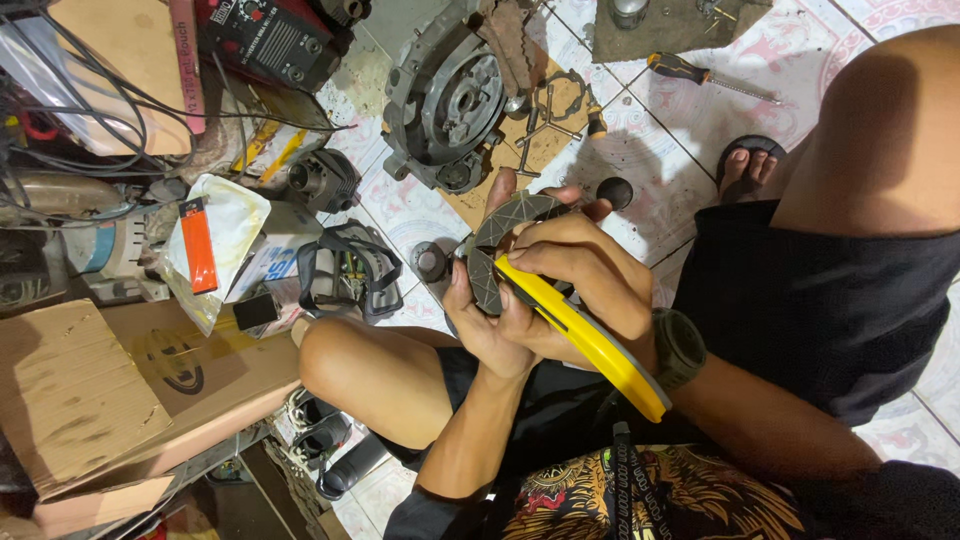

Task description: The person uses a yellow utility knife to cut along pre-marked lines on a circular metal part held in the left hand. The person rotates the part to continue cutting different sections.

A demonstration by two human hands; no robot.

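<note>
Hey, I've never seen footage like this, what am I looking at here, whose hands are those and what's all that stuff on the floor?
This is one picture from a camera worn on a person's head, looking down at their own lap and hands. They sit low over a tiled floor. The left hand cradles a dark ring-shaped disc with notched segments. The right hand grips a yellow-handled tool laid against the disc; its working end is hidden. A watch sits on the right wrist. On the floor beyond lie a round grey engine cover, a screwdriver, cardboard boxes and cables. A sandalled foot shows near the top.
</note>
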